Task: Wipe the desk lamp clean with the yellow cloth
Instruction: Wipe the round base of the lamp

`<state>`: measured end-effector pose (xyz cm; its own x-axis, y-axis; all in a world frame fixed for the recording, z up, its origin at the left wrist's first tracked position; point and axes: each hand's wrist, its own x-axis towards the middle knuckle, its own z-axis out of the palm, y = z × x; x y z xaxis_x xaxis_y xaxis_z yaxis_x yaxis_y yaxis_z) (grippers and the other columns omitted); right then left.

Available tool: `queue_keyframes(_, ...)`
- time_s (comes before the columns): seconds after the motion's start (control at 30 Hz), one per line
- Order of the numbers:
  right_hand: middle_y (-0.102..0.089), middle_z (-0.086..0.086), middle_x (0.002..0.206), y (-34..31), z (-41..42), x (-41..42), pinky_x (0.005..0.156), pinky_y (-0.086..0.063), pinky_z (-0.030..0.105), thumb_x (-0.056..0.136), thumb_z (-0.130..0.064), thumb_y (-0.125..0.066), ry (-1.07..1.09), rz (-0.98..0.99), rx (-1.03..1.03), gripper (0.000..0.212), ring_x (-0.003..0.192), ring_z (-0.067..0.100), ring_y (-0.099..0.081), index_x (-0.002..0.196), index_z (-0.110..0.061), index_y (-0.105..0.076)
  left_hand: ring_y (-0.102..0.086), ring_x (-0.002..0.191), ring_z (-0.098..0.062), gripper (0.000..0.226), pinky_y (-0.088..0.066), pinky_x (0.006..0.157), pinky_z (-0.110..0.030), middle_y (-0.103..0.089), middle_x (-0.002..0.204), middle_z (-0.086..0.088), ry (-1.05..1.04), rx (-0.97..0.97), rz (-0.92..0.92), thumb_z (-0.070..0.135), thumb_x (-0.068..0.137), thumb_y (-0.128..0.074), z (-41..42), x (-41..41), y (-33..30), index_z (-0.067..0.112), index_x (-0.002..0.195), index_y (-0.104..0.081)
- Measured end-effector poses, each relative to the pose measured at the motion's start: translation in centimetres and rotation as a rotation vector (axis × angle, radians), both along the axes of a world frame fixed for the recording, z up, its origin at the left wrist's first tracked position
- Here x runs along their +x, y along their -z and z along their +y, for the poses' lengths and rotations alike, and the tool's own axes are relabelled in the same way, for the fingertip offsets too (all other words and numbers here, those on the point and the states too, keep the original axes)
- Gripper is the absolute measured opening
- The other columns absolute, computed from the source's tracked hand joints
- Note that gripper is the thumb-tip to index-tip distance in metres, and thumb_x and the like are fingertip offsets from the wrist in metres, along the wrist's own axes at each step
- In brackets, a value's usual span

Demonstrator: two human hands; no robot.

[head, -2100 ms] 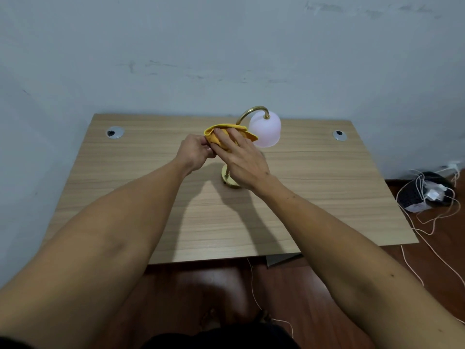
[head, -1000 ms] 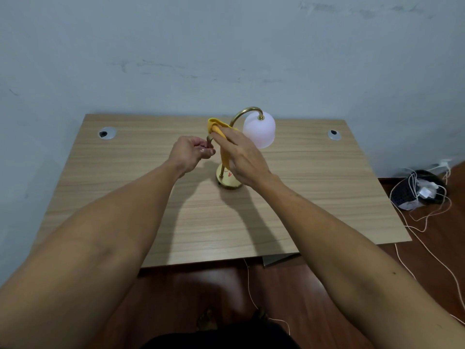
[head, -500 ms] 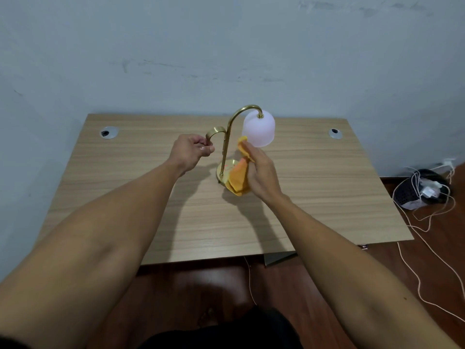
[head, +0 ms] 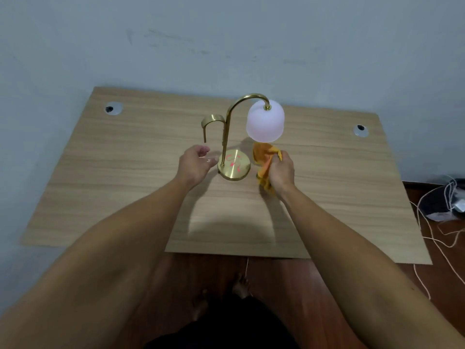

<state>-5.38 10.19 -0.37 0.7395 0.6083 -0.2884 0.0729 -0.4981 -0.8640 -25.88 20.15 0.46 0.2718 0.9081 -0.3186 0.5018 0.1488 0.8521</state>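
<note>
A brass desk lamp (head: 227, 127) stands mid-desk, with a curved stem, a small hook-shaped handle and a round base (head: 234, 167) bearing red marks. Its pale pink shade (head: 265, 124) hangs to the right of the stem. My right hand (head: 280, 171) grips the bunched yellow cloth (head: 264, 158) just right of the base, below the shade. My left hand (head: 195, 165) hovers with fingers apart just left of the base, apart from the lamp.
The wooden desk (head: 125, 187) stands against a grey wall and has a cable grommet at the back left (head: 113, 108) and another at the back right (head: 360, 129). Loose cables and a dark device (head: 442, 202) lie on the floor at the right.
My left hand has let go of the lamp's hook handle and dropped down beside the base. My right hand has carried the cloth from the stem to the right of the base.
</note>
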Motion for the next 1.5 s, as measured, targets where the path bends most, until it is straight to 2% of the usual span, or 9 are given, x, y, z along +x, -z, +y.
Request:
queue_keyframes(0.17,-0.069,0.004,0.094,1.7,3.0,0.4,0.074,-0.052,0.031,0.105,-0.026,-0.04,-0.044,0.022,0.071,0.027,0.087,0.023,-0.064,0.113,-0.013,-0.062,-0.058,0.128,-0.025,0.057,-0.045,0.104,-0.032,-0.06,0.142,-0.011,0.028,-0.029,0.113,0.021,0.088,-0.077,-0.8,1.7,3.2,0.009,0.14,-0.056)
queue_keyframes(0.27,-0.071,0.01,0.103,3.8,5.3,0.3,0.091,-0.056,0.043,0.092,-0.044,-0.042,-0.193,-0.006,0.078,0.04,0.095,0.027,-0.066,0.109,-0.013,-0.061,-0.054,0.134,-0.026,0.067,-0.043,0.108,-0.036,-0.056,0.148,-0.01,0.072,-0.011,0.218,0.025,0.088,-0.077,-0.5,2.8,5.5,0.011,0.147,-0.05)
queue_keyframes(0.37,-0.064,0.008,0.127,6.0,7.3,0.4,0.097,-0.049,0.024,0.102,-0.04,-0.043,-0.484,-0.064,-0.001,0.046,0.107,0.021,-0.065,0.135,-0.015,-0.06,-0.056,0.131,-0.031,0.064,-0.044,0.108,-0.039,-0.059,0.142,-0.01,0.18,0.082,0.331,0.029,0.087,-0.075,0.0,4.0,6.8,0.013,0.144,-0.051)
queue_keyframes(0.47,-0.046,0.003,0.158,7.6,8.2,0.0,0.119,-0.026,0.05,0.103,-0.038,-0.033,-0.908,-0.401,-0.175,0.052,0.147,0.031,-0.038,0.154,-0.032,-0.043,-0.061,0.116,-0.035,0.055,-0.052,0.093,-0.049,-0.064,0.125,-0.011,0.25,0.191,0.385,0.031,0.083,-0.071,0.4,4.2,8.2,0.014,0.133,-0.056)
queue_keyframes(0.57,-0.02,-0.006,0.172,9.7,7.7,0.6,0.124,-0.002,0.057,0.107,-0.03,-0.037,-1.137,-0.673,-0.277,0.056,0.159,0.029,-0.008,0.161,-0.033,-0.027,-0.055,0.123,-0.032,0.059,-0.052,0.091,-0.054,-0.058,0.132,-0.004,0.242,0.244,0.436,0.038,0.08,-0.064,0.5,4.2,9.2,0.021,0.135,-0.051)
queue_keyframes(0.7,-0.025,-0.004,0.17,10.4,5.5,2.4,0.123,-0.01,0.062,0.098,-0.032,-0.032,-1.257,-0.838,-0.193,0.063,0.158,0.031,-0.016,0.161,-0.028,-0.031,-0.042,0.138,-0.024,0.055,-0.044,0.101,-0.05,-0.052,0.14,0.002,0.233,0.22,0.48,0.039,0.088,-0.064,0.1,4.6,9.1,0.023,0.138,-0.048)
queue_keyframes(0.93,-0.024,-0.006,0.17,9.5,6.8,2.7,0.121,-0.018,0.057,0.102,-0.029,-0.044,-1.124,-0.804,-0.288,0.06,0.157,0.03,-0.02,0.16,-0.028,-0.032,-0.019,0.156,-0.022,0.07,-0.027,0.116,-0.05,-0.034,0.161,0.005,0.256,0.137,0.488,0.04,0.095,-0.06,0.6,4.9,9.1,0.023,0.156,-0.031)
queue_keyframes(1.07,-0.038,0.0,0.165,9.5,6.0,2.3,0.117,-0.023,0.063,0.089,-0.032,-0.024,-1.247,-0.814,-0.213,0.07,0.153,0.035,-0.03,0.156,-0.024,-0.042,-0.02,0.156,-0.023,0.067,-0.029,0.115,-0.049,-0.033,0.162,0.005,0.257,0.149,0.499,0.042,0.096,-0.059,0.6,4.9,9.3,0.023,0.154,-0.032)
queue_keyframes(1.5,-0.043,0.007,0.161,9.2,5.3,3.5,0.118,-0.023,0.063,0.085,-0.004,-0.039,-1.31,-0.736,-0.139,0.069,0.151,0.037,-0.033,0.152,-0.015,-0.05,-0.014,0.157,-0.023,0.068,-0.024,0.117,-0.053,-0.025,0.166,0.006,0.264,0.132,0.501,0.043,0.096,-0.058,0.9,4.7,10.1,0.026,0.156,-0.03)
